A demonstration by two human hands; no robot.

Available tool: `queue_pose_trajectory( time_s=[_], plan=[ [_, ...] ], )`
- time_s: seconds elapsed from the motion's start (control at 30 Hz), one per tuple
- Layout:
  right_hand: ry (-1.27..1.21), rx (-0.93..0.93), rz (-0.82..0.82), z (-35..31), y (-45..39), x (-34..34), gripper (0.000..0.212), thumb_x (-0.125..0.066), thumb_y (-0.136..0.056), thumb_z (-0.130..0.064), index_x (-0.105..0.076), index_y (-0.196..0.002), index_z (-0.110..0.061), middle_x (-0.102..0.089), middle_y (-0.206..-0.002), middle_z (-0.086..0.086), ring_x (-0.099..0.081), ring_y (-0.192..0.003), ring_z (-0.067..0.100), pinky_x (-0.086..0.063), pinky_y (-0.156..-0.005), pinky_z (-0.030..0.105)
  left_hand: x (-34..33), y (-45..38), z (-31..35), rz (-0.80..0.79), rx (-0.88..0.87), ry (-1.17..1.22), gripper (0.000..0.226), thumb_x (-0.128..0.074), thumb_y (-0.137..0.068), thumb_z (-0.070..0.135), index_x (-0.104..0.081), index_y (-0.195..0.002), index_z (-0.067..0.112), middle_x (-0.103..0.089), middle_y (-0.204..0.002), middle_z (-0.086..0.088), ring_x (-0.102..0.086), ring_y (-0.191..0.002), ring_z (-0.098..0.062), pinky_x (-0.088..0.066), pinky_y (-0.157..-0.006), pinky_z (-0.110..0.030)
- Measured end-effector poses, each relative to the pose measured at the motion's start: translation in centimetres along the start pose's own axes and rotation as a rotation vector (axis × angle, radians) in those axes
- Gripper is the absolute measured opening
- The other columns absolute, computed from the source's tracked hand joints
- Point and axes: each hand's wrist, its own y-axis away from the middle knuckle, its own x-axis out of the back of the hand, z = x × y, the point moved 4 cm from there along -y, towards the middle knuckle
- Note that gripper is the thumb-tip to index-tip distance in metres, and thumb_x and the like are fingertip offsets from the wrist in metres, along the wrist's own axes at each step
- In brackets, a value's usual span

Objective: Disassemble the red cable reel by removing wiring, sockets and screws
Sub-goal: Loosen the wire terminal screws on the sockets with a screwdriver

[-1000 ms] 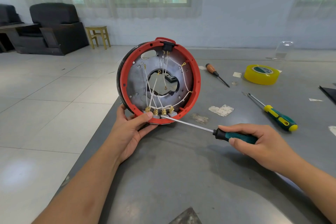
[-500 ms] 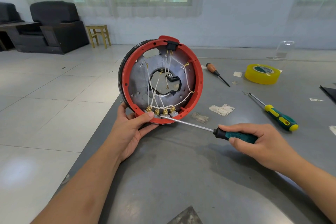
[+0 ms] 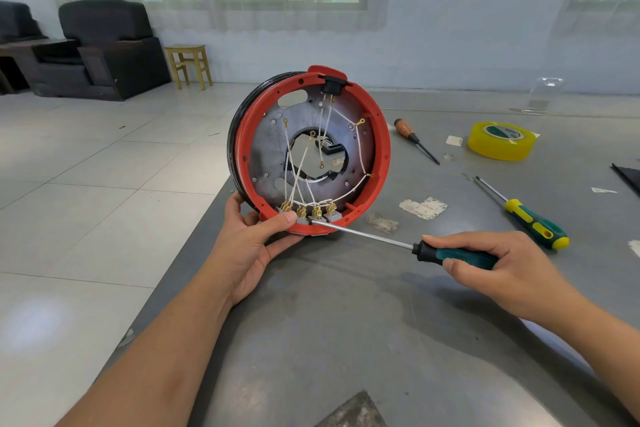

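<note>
**So, red cable reel teardown: poking at the terminal row**

Okay, we're holding the red cable reel [image 3: 311,152] upright on its edge at the near-left corner of the grey table [image 3: 346,322], open side facing us. Our left hand [image 3: 249,246] is gripping the bottom of the rim, thumb curled over the front lip and fingers wrapped round behind it.

Our right hand [image 3: 498,267] is wrapped around the green-and-black handle of a screwdriver [image 3: 408,246], fingers curled tight on it. The long shaft is running up and left, and its tip is sitting right at the bottom of the reel, against the grey blocks under the row of 4 brass terminals [image 3: 308,210]. We can't tell whether the tip is actually seated in a screw head.

Inside the reel we're seeing thin white wires [image 3: 298,163] crossing over the grey metal plate [image 3: 270,149], fanning up from those terminals to small ring lugs around the plate and to a black switch block [image 3: 332,85] at the top of the rim. The plate has a big irregular hole in the middle.

Further back on the table, to the right, a wooden-handled awl [image 3: 412,137], a yellow tape roll [image 3: 500,140] and a second screwdriver with a yellow-green handle [image 3: 530,220] are lying well apart from the reel. A scrap of white paper [image 3: 424,207] is lying between the reel and that second screwdriver.
</note>
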Motion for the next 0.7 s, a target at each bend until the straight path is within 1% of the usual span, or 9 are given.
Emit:
queue_pose_trajectory(
  time_s=[0.13,0.27,0.37,0.47,0.53,0.6,0.63,0.67,0.7],
  plan=[
    [0.001,0.006,0.007,0.0,0.0,0.0,0.053,-0.076,-0.086,-0.005,-0.075,-0.102,-0.056,-0.076,-0.08,-0.01,-0.046,-0.054,0.006,-0.033,-0.05,0.011,-0.1,0.0,-0.1,0.009,-0.005,-0.01,0.091,-0.086,-0.065,-0.002,-0.047,-0.141,0.028,-0.068,-0.116,-0.022,-0.075,-0.106,-0.045,-0.065,-0.082,-0.052],
    [0.021,0.008,-0.004,0.0,0.0,-0.1,0.053,-0.076,-0.087,-0.009,-0.074,-0.101,-0.061,-0.076,-0.08,-0.007,-0.044,-0.055,0.018,-0.034,-0.051,0.018,-0.1,0.2,0.0,0.022,-0.034,-0.022,0.09,-0.087,-0.063,-0.001,-0.047,-0.139,0.028,-0.066,-0.124,-0.026,-0.075,-0.107,-0.044,-0.065,-0.081,-0.05],
    [0.035,0.017,-0.005,-0.3,0.0,0.0,0.054,-0.076,-0.088,-0.01,-0.072,-0.104,-0.062,-0.074,-0.076,-0.006,-0.043,-0.052,0.009,-0.031,-0.048,0.013,-0.3,0.3,0.0,0.036,-0.062,-0.039,0.093,-0.09,-0.06,0.0,-0.047,-0.137,0.029,-0.064,-0.131,-0.024,-0.075,-0.108,-0.042,-0.066,-0.08,-0.049],
    [0.075,0.03,-0.015,-0.6,0.0,0.1,0.055,-0.075,-0.088,-0.011,-0.071,-0.106,-0.062,-0.075,-0.077,-0.007,-0.044,-0.052,0.01,-0.032,-0.047,0.014,-0.4,0.4,0.0,0.059,-0.108,-0.103,0.089,-0.092,-0.059,0.001,-0.048,-0.132,0.03,-0.062,-0.131,-0.019,-0.075,-0.11,-0.038,-0.066,-0.079,-0.049],
    [0.087,0.03,-0.021,-0.8,0.0,0.2,0.054,-0.075,-0.088,-0.012,-0.071,-0.105,-0.064,-0.077,-0.081,-0.006,-0.046,-0.053,0.016,-0.034,-0.049,0.017,-0.3,0.4,-0.2,0.064,-0.145,-0.159,0.085,-0.093,-0.066,-0.003,-0.05,-0.128,0.034,-0.062,-0.131,-0.014,-0.074,-0.114,-0.034,-0.066,-0.082,-0.049],
    [0.097,0.023,-0.026,-0.9,0.1,0.1,0.055,-0.074,-0.089,-0.013,-0.069,-0.106,-0.065,-0.078,-0.086,-0.007,-0.055,-0.06,0.025,-0.042,-0.051,0.027,-0.3,0.4,-0.3,0.069,-0.179,-0.212,0.087,-0.096,-0.066,-0.005,-0.05,-0.126,0.038,-0.063,-0.131,-0.006,-0.073,-0.116,-0.031,-0.065,-0.087,-0.051],
    [0.11,0.02,-0.029,-0.9,0.2,0.1,0.053,-0.073,-0.089,-0.014,-0.069,-0.106,-0.065,-0.078,-0.088,-0.01,-0.059,-0.063,0.026,-0.046,-0.054,0.032,-0.3,0.5,-0.3,0.075,-0.193,-0.238,0.087,-0.097,-0.064,-0.001,-0.049,-0.125,0.039,-0.063,-0.131,-0.003,-0.073,-0.117,-0.029,-0.063,-0.091,-0.053],
    [0.125,0.019,-0.032,-1.0,0.2,0.1,0.051,-0.073,-0.09,-0.014,-0.071,-0.105,-0.063,-0.077,-0.088,-0.014,-0.06,-0.063,0.023,-0.047,-0.055,0.032,-0.4,0.5,-0.3,0.081,-0.206,-0.26,0.087,-0.096,-0.062,0.004,-0.048,-0.126,0.039,-0.064,-0.131,-0.001,-0.073,-0.117,-0.027,-0.062,-0.095,-0.054],
    [0.136,0.022,-0.033,-1.1,0.2,0.0,0.048,-0.073,-0.09,-0.014,-0.074,-0.102,-0.06,-0.077,-0.088,-0.018,-0.06,-0.061,0.015,-0.046,-0.053,0.026,-0.4,0.6,-0.2,0.086,-0.216,-0.277,0.087,-0.095,-0.061,0.008,-0.047,-0.126,0.038,-0.064,-0.132,0.0,-0.073,-0.117,-0.026,-0.06,-0.098,-0.055]
  ],
)
